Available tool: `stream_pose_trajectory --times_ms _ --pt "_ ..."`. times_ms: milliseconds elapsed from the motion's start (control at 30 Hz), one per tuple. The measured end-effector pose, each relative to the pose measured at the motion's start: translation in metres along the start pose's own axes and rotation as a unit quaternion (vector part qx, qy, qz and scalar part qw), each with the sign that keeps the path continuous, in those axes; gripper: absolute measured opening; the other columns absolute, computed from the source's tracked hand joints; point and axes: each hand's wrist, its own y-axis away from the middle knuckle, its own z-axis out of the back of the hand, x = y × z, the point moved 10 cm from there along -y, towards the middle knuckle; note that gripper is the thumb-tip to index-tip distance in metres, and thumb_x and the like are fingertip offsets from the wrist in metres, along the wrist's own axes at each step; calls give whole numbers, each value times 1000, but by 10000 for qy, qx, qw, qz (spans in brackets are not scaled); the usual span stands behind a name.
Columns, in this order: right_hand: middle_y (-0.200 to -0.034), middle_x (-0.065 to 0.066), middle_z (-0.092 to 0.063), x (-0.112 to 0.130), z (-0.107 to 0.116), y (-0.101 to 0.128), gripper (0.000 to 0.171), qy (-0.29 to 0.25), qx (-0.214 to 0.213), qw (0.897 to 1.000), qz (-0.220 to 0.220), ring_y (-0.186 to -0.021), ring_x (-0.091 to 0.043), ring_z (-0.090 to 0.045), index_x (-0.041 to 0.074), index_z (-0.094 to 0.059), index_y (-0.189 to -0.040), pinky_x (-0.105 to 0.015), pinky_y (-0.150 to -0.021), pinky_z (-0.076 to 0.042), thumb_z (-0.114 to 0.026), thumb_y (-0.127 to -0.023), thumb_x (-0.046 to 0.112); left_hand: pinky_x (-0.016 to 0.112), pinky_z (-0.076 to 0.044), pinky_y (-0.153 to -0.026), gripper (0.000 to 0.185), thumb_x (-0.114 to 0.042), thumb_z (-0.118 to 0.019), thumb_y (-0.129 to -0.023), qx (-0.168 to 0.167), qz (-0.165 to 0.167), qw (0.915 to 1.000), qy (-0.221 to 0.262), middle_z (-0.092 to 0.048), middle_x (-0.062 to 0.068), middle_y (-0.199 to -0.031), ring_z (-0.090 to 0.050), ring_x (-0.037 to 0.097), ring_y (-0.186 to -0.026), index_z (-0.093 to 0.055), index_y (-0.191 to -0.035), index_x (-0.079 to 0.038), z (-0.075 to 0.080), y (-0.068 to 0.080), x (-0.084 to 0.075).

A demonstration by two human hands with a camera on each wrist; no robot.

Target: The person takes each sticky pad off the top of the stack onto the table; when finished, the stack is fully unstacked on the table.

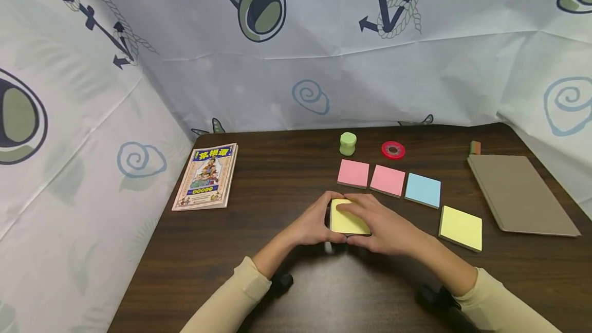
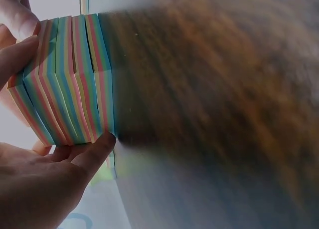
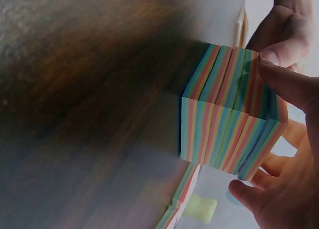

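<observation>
Evidently both hands work together at the middle of the worktop (image 1: 185, 266), where a stack of sticky pads (image 1: 350, 223) stands upright between them, yellow on top and striped along its sides. Both forearms, in pale sleeves (image 1: 236, 297), reach forward and slant inward from the near edge. The left hand (image 1: 315, 223) wraps the stack's left side, thumb along the near face and fingers round toward the far one. The right hand (image 1: 386, 225) mirrors it on the right, its index finger bent over the top pad. The fingers of both hands grip the stack, and the thumb tips meet at its near face. Just beyond lie two pink pads (image 1: 370, 177); a blue pad (image 1: 423, 190) and a yellow pad (image 1: 460, 228) continue that row rightward. A book (image 1: 205, 176) lies well apart on the left.
</observation>
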Motion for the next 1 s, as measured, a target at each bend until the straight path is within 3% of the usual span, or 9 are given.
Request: stream_pose_trajectory --times_ms 300,567,833,1000 --pt "-140 -3 -46 -4 -1 -3 65 -41 198 9994 -278 -124 -19 -42 17 -56 -138 -37 -88 -47 -79 -81 37 33 -44 -90 87 -17 -89 -69 78 198 9997 96 -49 2 -126 -51 16 -101 -37 -138 -10 -4 0 6" --pt "-137 -6 -50 -12 16 11 64 84 -48 9991 -414 -125 -24 -45 15 -60 -134 -43 -92 -47 -83 -77 31 30 -43 -87 85 -15 -88 -69 44 275 9996 -26 -50 3 -123 -51 16 -101 -37 -137 -9 -4 1 6" --pt "-134 -11 -51 -56 44 50 64 209 -365 9936 -1050 -121 -31 -47 13 -60 -132 -52 -93 -45 -85 -75 26 31 -41 -88 85 -12 -90 -67 -35 127 9999 10 -52 3 -116 -51 15 -98 -40 -136 -7 -2 0 4" --pt "-126 -15 -56 -80 43 73 61 495 -427 9918 -1094 -115 -34 -52 7 -62 -126 -53 -92 -45 -86 -72 23 32 -40 -90 85 -13 -90 -67 -33 90 10000 -25 -53 3 -117 -51 16 -99 -40 -136 -7 -2 0 3"
